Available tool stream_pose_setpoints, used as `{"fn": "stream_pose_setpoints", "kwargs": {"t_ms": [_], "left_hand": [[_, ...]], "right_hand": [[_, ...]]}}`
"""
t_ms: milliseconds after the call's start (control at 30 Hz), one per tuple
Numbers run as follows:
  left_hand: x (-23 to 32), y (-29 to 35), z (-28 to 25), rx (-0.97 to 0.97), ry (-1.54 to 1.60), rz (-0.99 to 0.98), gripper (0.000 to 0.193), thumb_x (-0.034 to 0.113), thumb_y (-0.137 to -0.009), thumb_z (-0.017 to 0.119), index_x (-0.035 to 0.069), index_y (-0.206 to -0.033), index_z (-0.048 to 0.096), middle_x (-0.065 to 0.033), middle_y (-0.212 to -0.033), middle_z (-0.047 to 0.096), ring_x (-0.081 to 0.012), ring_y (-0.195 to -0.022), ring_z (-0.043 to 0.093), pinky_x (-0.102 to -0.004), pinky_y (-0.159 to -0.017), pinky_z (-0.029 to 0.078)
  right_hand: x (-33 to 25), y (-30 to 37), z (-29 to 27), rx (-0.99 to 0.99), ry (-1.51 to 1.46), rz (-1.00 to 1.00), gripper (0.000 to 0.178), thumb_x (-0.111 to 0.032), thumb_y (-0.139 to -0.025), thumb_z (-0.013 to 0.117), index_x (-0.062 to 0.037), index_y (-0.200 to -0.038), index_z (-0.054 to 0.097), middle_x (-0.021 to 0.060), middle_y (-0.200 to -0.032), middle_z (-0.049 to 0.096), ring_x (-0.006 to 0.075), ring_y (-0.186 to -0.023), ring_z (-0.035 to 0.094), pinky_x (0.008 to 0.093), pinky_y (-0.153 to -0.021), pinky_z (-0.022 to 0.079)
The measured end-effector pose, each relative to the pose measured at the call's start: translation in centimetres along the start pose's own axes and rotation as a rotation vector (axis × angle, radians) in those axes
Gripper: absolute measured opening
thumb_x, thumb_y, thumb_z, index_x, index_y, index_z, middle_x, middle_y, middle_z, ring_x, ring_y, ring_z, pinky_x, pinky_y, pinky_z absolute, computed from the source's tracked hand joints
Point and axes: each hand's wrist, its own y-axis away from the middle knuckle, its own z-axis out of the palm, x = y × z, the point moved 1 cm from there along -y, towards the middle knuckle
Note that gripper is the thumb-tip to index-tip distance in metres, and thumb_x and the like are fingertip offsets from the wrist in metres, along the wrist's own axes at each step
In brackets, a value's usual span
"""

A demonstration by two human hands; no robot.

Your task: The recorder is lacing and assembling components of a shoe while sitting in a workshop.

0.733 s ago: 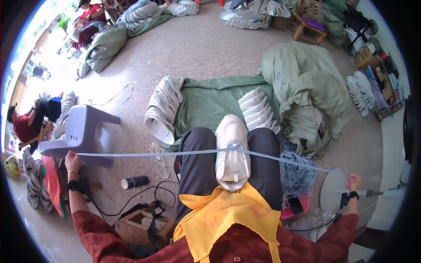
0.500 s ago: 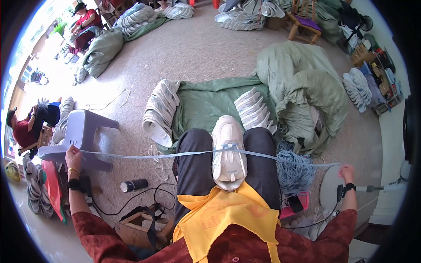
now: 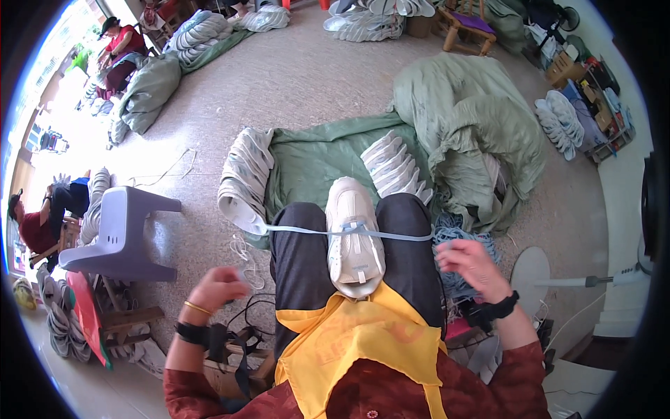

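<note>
A white sneaker (image 3: pixel 353 241) rests upright between my knees, its toe pointing away from me. A pale blue shoelace (image 3: pixel 307 230) runs crosswise through its upper, its two ends lying loose over my dark trouser legs. Beside my left knee, my left hand (image 3: pixel 222 285) hangs in the air with fingers loosely bent, their tips blurred, and no lace shows in it. My right hand (image 3: pixel 473 265) hovers to the right of the other knee, fingers apart and holding nothing. Just under and beyond it lies a heap of blue laces (image 3: pixel 450 227).
Stacked white shoe uppers (image 3: pixel 246 178) and a second stack (image 3: pixel 394 167) lie on a green cloth (image 3: pixel 317 164). A bulky green sack (image 3: pixel 481 126) sits at right. A purple plastic chair (image 3: pixel 125 230) stands at left, near a fan base (image 3: pixel 528 272) opposite. Other people sit farther left.
Both hands have let go of the stretched lace and come inward from wide apart. Its ends have dropped onto my knees. The whole view has shifted slightly.
</note>
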Motion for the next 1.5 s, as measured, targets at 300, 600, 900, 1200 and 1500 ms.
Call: {"fn": "stream_pose_setpoints", "kwargs": {"t_ms": [300, 600, 900, 1200, 1500], "left_hand": [[4.4, -1.0, 13.7, -0.234, 0.091, 0.305, 0.021, 0.000, -0.096, 0.069, 0.003, -0.093, 0.048, -0.0114, -0.094, 0.073, -0.0148, -0.089, 0.073, -0.0266, -0.075, 0.061], [4.7, -5.2, 16.0, 0.035, -0.008, 0.572, 0.024, -0.007, -0.092, 0.067, 0.000, -0.089, 0.043, -0.0091, -0.083, 0.070, -0.0142, -0.076, 0.075, -0.0269, -0.066, 0.062], [6.7, -7.3, 16.3, 0.155, 0.004, 0.561, 0.027, -0.006, -0.093, 0.067, 0.003, -0.092, 0.042, -0.0114, -0.091, 0.072, -0.0153, -0.083, 0.074, -0.0268, -0.071, 0.063], [7.2, -8.9, 17.3, 0.273, 0.044, 0.659, 0.029, -0.007, -0.091, 0.069, 0.002, -0.089, 0.042, -0.0100, -0.087, 0.072, -0.0139, -0.083, 0.074, -0.0268, -0.071, 0.064], [7.1, -8.8, 17.3, 0.311, -0.051, 0.719, 0.029, -0.008, -0.089, 0.071, 0.001, -0.089, 0.043, -0.0092, -0.086, 0.074, -0.0115, -0.083, 0.074, -0.0265, -0.072, 0.062]], "right_hand": [[-1.4, -4.5, 10.7, -0.048, 0.899, -0.554, 0.015, 0.001, -0.096, 0.064, 0.0060, -0.106, 0.073, 0.0135, -0.086, 0.070, 0.0154, -0.059, 0.067, 0.0283, -0.056, 0.054], [-1.1, -8.9, 11.8, 0.090, 0.710, -0.723, 0.015, 0.001, -0.093, 0.068, 0.0024, -0.105, 0.075, 0.0120, -0.085, 0.068, 0.0176, -0.061, 0.063, 0.0294, -0.059, 0.050], [-0.7, -9.0, 11.5, 0.046, 0.613, -0.671, 0.015, 0.001, -0.095, 0.067, 0.0034, -0.107, 0.075, 0.0062, -0.085, 0.068, 0.0084, -0.059, 0.061, 0.0246, -0.055, 0.048], [-0.9, -9.1, 11.7, 0.032, 0.612, -0.621, 0.015, -0.001, -0.095, 0.068, 0.0051, -0.107, 0.075, 0.0060, -0.086, 0.068, 0.0079, -0.060, 0.061, 0.0237, -0.056, 0.049], [-1.0, -9.2, 11.5, 0.021, 0.594, -0.573, 0.018, -0.002, -0.097, 0.065, 0.0036, -0.111, 0.075, 0.0021, -0.085, 0.065, 0.0056, -0.064, 0.061, 0.0216, -0.055, 0.050]]}}
